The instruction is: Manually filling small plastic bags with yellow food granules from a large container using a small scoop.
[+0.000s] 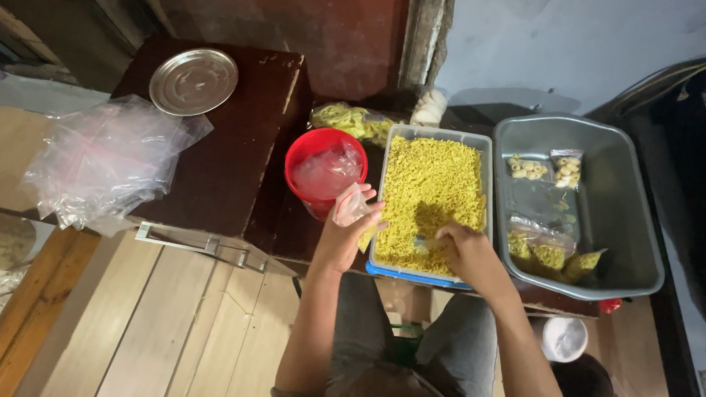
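over the yellow snack tray (484,149), left hand (340,240) grips a small bag (350,206); right hand (466,253) scoops, fingers curled.

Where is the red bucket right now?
In the head view, the red bucket sits left of centre, between the dark wooden cabinet and the tray of yellow snack, just above the left hand holding a small clear bag.

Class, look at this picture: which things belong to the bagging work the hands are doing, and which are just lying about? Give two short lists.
In use:
left hand holding a small clear bag
right hand in the yellow snack
snack tray
grey tub with filled packets

Lying about:
steel plate
pile of plastic bags
red bucket
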